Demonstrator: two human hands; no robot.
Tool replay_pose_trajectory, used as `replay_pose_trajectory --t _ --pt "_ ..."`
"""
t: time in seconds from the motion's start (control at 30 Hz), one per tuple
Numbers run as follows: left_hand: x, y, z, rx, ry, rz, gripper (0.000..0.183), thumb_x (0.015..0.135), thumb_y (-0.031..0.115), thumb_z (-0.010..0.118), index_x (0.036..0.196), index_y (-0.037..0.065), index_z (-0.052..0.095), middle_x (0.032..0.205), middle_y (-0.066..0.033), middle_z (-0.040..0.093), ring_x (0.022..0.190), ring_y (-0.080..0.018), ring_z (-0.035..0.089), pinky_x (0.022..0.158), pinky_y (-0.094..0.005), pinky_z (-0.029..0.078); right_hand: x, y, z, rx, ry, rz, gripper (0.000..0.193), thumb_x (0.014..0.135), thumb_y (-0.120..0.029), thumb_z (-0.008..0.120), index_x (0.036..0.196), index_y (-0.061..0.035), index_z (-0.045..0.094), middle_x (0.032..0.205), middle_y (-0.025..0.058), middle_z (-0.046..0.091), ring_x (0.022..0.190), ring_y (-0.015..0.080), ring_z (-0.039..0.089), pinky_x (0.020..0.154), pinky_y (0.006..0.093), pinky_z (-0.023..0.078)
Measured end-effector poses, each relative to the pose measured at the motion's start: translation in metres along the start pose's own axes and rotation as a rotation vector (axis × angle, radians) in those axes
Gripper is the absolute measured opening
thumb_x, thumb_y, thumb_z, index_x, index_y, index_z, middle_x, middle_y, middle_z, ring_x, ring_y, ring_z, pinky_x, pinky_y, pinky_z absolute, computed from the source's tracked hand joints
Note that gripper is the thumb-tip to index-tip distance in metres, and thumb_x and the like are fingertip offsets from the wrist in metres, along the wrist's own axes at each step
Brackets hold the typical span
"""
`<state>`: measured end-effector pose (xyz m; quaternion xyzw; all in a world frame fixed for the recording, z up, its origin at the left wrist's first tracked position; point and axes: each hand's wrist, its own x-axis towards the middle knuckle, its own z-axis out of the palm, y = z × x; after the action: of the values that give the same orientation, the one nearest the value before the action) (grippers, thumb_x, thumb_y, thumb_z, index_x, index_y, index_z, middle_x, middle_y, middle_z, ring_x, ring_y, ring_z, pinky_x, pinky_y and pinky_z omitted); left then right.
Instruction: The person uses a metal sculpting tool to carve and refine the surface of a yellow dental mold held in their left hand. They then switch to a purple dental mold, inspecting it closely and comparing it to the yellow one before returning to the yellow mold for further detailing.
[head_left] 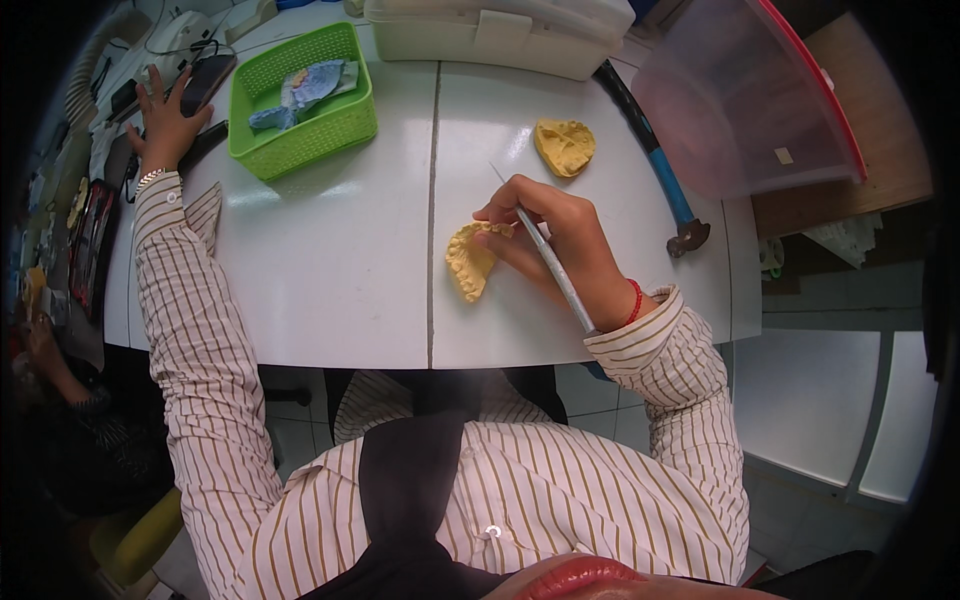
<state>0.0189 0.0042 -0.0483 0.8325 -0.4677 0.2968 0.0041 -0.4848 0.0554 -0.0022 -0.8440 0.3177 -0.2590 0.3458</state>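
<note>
1. Centre: the right hand [568, 238] grips a slim metal tool [560, 270] like a pen, fingertips against a yellow dental cast [465, 262] on the counter [330, 270].
2. Upper left: the left hand [168, 130] spreads its fingers, holding nothing visible, near a dark phone [209, 82]; contact unclear.
3. Risk: steadied by one hand only, the cast might skid, letting the tool chip it.
4. Upper left: a green basket [310, 148] holds crumpled blue pieces [318, 82]; top centre, a closed white case [440, 37] hides its contents.

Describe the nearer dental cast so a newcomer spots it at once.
On the white table, look just right of the dark seam. The yellow dental cast there, unlike the other cast farther back, is touched by the right hand.
</note>
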Motion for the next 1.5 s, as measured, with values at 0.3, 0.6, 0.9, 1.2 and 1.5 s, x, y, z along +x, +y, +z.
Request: replay_pose_trajectory --t 0.3,0.6,0.9,1.2,1.5 --pt "-0.019 0.051 -0.132 -0.508 0.701 0.169 0.053 0.089 0.052 0.051 0.133 0.023 0.048 0.142 -0.0079 0.041 0.132 -0.0268 0.036 0.104 -0.0499 0.027 0.004 0.005 0.005 0.093 0.159 -0.073 0.020 0.076 -0.005 0.073 0.085 -0.0011 0.055 0.083 0.0106 0.066 0.075 0.0172 0.066 0.065 0.0268 0.051" --pt "-0.177 0.197 -0.250 -2.388 -1.162 0.150 0.060 0.100 0.046 0.032 0.136 -0.002 0.035 0.124 -0.0142 0.050 0.113 -0.0208 0.052 0.096 -0.0341 0.041 0.002 0.003 -0.010 0.038 0.507 -0.404 0.023 0.072 -0.002 0.076 0.082 -0.0042 0.056 0.084 0.0092 0.068 0.072 0.0166 0.067 0.062 0.0250 0.053" --pt "-0.178 0.200 -0.239 -2.495 -1.704 -0.099 0.052 0.102 0.035 0.024 0.137 -0.002 0.035 0.120 -0.0120 0.055 0.105 -0.0194 0.057 0.083 -0.0300 0.050 -0.002 0.002 -0.016 -0.011 0.368 -0.340 0.022 0.087 -0.022 0.066 0.093 -0.0084 0.049 0.092 0.0120 0.067 0.089 0.0192 0.064 0.079 0.0332 0.051" --pt "-0.176 0.199 -0.235 -2.620 -1.853 -0.078 0.057 0.100 0.038 0.024 0.139 -0.004 0.030 0.099 -0.0107 0.052 0.082 -0.0186 0.062 0.068 -0.0263 0.053 -0.010 0.001 -0.027 0.685 0.521 -0.272 0.039 0.099 -0.037 0.033 0.097 -0.0032 0.051 0.099 0.0103 0.047 0.080 0.0146 0.056 0.069 0.0321 0.050" --pt "-0.177 0.187 -0.252 -2.507 -2.131 -0.241 0.064 0.099 0.048 0.015 0.134 -0.003 0.033 0.093 -0.0098 0.042 0.063 -0.0209 0.066 0.046 -0.0226 0.055 -0.020 0.001 -0.032 0.964 0.352 -0.204 0.045 0.100 -0.032 0.027 0.107 0.0032 0.054 0.116 0.0178 0.052 0.091 0.0209 0.061 0.081 0.0343 0.051"
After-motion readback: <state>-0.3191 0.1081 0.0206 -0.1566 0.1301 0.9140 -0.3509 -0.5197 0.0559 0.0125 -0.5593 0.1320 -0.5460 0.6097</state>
